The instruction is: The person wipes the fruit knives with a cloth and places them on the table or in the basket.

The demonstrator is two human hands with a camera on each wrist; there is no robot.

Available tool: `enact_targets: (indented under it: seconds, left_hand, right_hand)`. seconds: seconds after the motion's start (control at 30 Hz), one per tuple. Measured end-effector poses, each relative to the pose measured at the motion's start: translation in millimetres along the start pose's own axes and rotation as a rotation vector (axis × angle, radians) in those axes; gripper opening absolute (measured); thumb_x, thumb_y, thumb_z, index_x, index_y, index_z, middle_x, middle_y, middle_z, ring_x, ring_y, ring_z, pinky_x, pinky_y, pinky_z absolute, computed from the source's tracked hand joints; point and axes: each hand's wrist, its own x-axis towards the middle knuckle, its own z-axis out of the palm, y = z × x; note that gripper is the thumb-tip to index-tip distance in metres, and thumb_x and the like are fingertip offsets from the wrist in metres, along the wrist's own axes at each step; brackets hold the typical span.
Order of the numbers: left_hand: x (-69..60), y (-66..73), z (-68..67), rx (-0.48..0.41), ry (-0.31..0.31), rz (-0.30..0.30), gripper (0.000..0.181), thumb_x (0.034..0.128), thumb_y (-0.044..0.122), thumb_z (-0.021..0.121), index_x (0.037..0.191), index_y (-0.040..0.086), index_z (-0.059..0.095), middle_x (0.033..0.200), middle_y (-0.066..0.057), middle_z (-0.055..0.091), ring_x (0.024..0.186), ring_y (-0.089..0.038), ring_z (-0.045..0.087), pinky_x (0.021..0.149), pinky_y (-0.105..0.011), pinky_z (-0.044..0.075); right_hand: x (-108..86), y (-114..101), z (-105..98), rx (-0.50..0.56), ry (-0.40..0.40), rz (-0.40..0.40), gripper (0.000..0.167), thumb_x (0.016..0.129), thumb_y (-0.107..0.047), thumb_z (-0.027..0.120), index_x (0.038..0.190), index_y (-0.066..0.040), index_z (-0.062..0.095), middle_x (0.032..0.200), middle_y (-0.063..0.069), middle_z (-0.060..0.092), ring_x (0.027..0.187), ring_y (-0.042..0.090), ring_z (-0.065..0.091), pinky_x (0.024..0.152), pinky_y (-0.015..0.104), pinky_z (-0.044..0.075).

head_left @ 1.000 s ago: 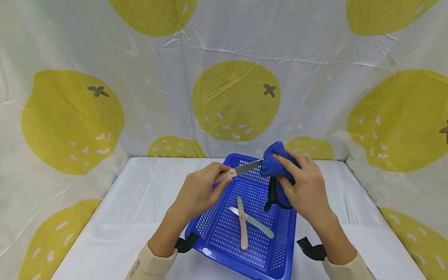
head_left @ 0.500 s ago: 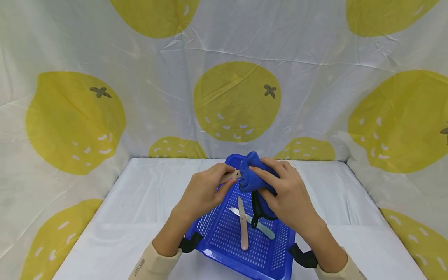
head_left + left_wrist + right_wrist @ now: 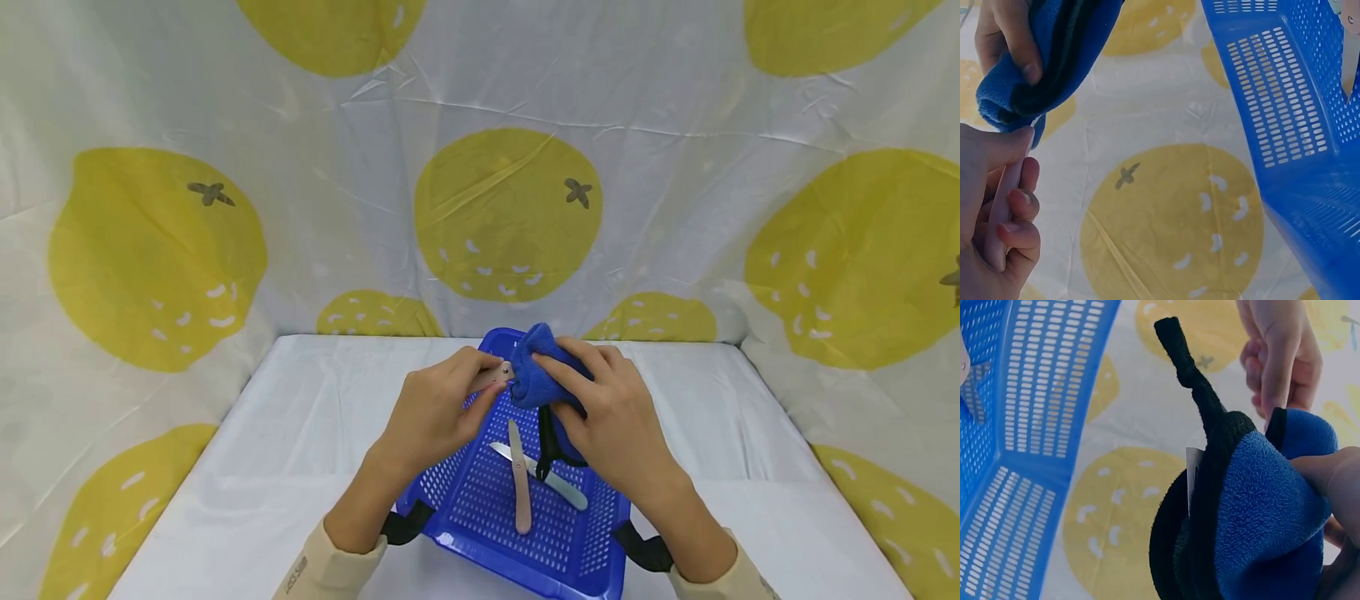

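Note:
My left hand [image 3: 436,408] grips a knife by its pale pink handle [image 3: 1002,209], thumb along one side and fingers curled round the other. A blue cloth [image 3: 542,375] with black edging covers the knife's blade, so the blade is hidden. My right hand [image 3: 611,412] holds that cloth bunched round the blade, close to the left fingertips. In the right wrist view the cloth [image 3: 1266,512] hangs in folds with a black loop. Below both hands, a pink-handled knife [image 3: 521,492] lies across a mint-handled knife [image 3: 566,490] in the blue basket.
The blue perforated basket [image 3: 480,546] stands at an angle on the white-covered table [image 3: 300,433], under the hands. A lemon-print curtain [image 3: 375,208] hangs behind and along both sides. Black straps [image 3: 408,523] circle the wrists.
My right hand and the cloth have moved left along the blade to the pink handle, covering the blade that showed earlier. Over the last half second both hands have stayed nearly still.

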Motion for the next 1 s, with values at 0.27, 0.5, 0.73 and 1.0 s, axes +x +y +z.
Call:
enact_targets:
  seconds: [0.27, 0.5, 0.73, 1.0]
  left_hand:
    - [-5.9, -4.0, -2.7, 0.020, 0.007, -0.027, 0.026, 0.0937, 0.020, 0.077, 0.114, 0.007, 0.067, 0.104, -0.004, 0.074, 0.083, -0.013, 0.074, 0.071, -0.024, 0.061]
    - [-5.6, -7.4, -6.7, 0.035, -0.017, -0.038, 0.024, 0.0952, 0.021, 0.075, 0.114, 0.009, 0.066, 0.105, -0.003, 0.074, 0.087, -0.014, 0.075, 0.073, -0.024, 0.062]
    - [-10.1, -11.1, -9.7, -0.011, -0.015, -0.149, 0.026, 0.0936, 0.022, 0.077, 0.115, 0.012, 0.066, 0.104, -0.001, 0.074, 0.083, -0.011, 0.071, 0.072, -0.023, 0.061]
    - [-10.6, -9.7, -10.1, -0.076, -0.062, -0.214, 0.030, 0.0908, 0.015, 0.079, 0.117, 0.014, 0.065, 0.111, 0.000, 0.071, 0.094, -0.011, 0.069, 0.082, -0.026, 0.061]
  right_hand:
    - [-1.5, 13, 3, -0.017, -0.006, 0.048, 0.050, 0.085, -0.011, 0.082, 0.133, -0.020, 0.070, 0.140, 0.012, 0.061, 0.116, 0.036, 0.058, 0.096, 0.055, 0.053]
    - [-8.3, 29, 2, -0.027, 0.034, 0.089, 0.052, 0.083, -0.008, 0.083, 0.133, -0.019, 0.070, 0.140, 0.014, 0.061, 0.115, 0.037, 0.058, 0.093, 0.058, 0.051]
    - [-16.0, 43, 0, -0.013, 0.077, 0.144, 0.050, 0.083, -0.006, 0.083, 0.131, -0.016, 0.072, 0.139, 0.018, 0.061, 0.119, 0.041, 0.058, 0.096, 0.063, 0.049]
    - [-20.6, 43, -2, 0.002, 0.073, 0.159, 0.050, 0.084, -0.005, 0.081, 0.131, -0.017, 0.071, 0.139, 0.018, 0.061, 0.118, 0.039, 0.057, 0.095, 0.062, 0.050]
